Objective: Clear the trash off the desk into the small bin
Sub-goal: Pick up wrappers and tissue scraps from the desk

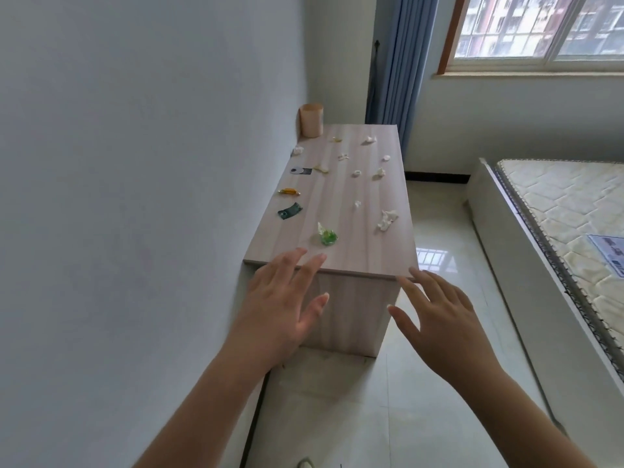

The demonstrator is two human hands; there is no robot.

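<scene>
A light wooden desk (368,251) stands lengthwise against the left wall. Several bits of trash lie on it: a green clear wrapper (326,236) near the front, a crumpled white tissue (387,220) at the right, a dark green wrapper (289,211), an orange candy wrapper (288,191) and a black-and-white card (301,171) along the left edge, with small white scraps further back. The small tan bin (312,119) stands at the desk's far left corner. My left hand (280,309) is open, fingertips over the near edge. My right hand (439,319) is open at the near right corner.
A pale wall runs along the left. A bed with a bare mattress (570,211) fills the right side, with glossy tiled floor (435,238) between it and the desk. Blue curtains (395,62) and a window (540,28) are behind the desk.
</scene>
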